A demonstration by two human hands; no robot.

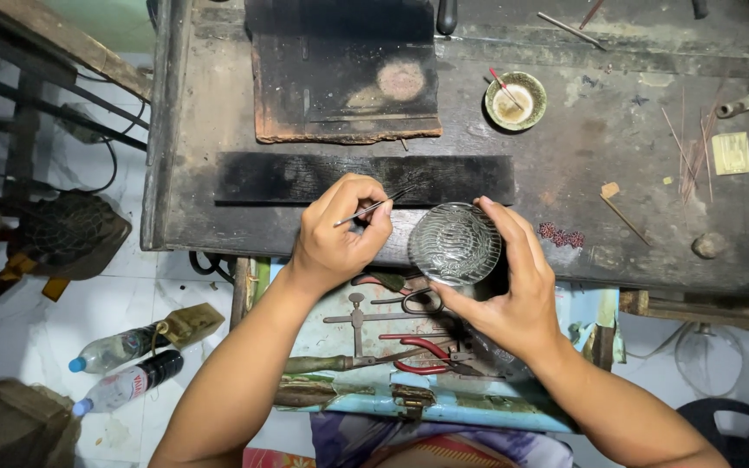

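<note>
Round silvery filigree piece (454, 243): domed, disc-shaped, covered in fine wavy wirework lines, grey and metallic. Seen at centre frame, just right of middle, at the near edge of the dark table (617, 147). Held tilted, patterned face up, gripped along its right rim and underside.

Thin metal tweezers (374, 207): slender, silver, pinched at the lower end. Seen just left of the piece, angled up and rightward, tip lying short of the piece's upper left rim over a dark strip.
</note>
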